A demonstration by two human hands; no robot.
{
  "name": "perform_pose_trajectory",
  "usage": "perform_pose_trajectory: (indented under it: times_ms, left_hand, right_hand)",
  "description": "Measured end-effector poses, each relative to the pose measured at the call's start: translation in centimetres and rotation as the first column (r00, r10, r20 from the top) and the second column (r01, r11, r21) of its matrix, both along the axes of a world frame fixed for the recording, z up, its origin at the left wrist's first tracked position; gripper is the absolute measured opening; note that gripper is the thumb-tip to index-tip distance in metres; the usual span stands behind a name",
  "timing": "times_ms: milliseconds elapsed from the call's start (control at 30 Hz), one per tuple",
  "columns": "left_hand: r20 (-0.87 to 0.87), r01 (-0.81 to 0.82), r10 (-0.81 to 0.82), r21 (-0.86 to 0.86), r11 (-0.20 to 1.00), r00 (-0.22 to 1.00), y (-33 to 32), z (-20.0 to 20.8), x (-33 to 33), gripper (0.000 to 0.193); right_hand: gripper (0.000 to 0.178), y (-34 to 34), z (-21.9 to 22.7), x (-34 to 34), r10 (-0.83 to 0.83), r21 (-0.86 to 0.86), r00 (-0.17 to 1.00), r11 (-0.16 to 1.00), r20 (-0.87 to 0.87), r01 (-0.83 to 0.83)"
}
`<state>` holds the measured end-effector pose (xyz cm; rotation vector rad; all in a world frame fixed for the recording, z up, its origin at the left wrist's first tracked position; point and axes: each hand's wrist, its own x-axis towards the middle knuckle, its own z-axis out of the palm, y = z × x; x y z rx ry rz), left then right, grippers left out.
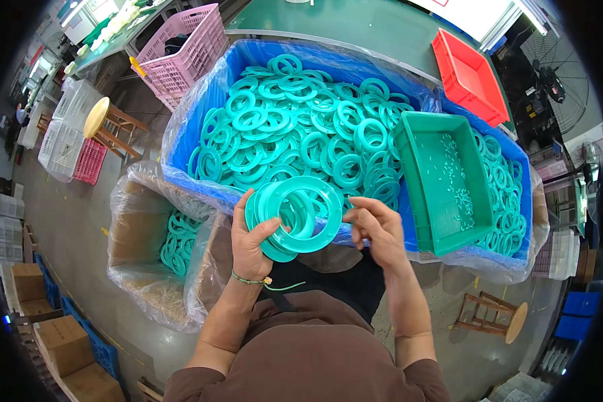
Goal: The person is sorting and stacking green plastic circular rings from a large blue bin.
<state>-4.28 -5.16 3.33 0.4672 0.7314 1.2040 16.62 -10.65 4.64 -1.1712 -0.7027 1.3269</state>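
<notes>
My left hand (251, 241) is closed on a few flat teal plastic rings (325, 236), its thumb lying over their rims. The rings overlap in a loose stack, with the front one facing up. Just right of that front ring is my right hand (378, 228), fingers curled in and pressed together; whatever they hold, if anything, is too small to tell. Beyond both hands, a big blue bin (241, 50) lined with clear plastic is heaped with the same kind of rings. A green tray (419, 194) with small pale bits scattered inside rests across the bin at the right.
Left of me, a plastic-lined cardboard box (130, 228) holds more rings, as does another blue bin (524, 201) at right. A red crate (472, 77) and a pink crate (184, 57) flank the green table (355, 27). Wooden stools (97, 117) stand on the floor.
</notes>
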Motion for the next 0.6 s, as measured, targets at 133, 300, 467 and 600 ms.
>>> perform_pose_trajectory:
  times_ms: [133,300,467,600]
  left_hand:
    - [-0.088,-0.014,0.018,0.042,0.999,0.996,-0.7,0.4,-0.5,0.065]
    - [-0.172,-0.035,0.05,0.09,0.995,0.984,-1.2,0.0,-1.2,0.067]
    - [-0.175,-0.057,0.073,0.095,0.994,0.982,-0.9,0.0,-0.1,0.07]
    - [-0.155,0.049,-0.039,0.063,0.997,0.987,-0.6,0.4,0.0,0.074]
  right_hand:
    - [0.028,1.4,-1.0,-2.4,0.159,0.014,0.907,0.986,-0.39,-0.167]
    - [0.024,1.6,-1.6,-3.4,0.155,-0.014,0.955,0.986,-0.251,-0.164]
    - [0.021,0.6,-2.5,-3.8,-0.18,0.255,0.885,0.964,0.429,0.072]
    - [0.02,-0.2,-3.2,-1.7,-0.101,0.291,0.745,0.948,0.66,-0.129]
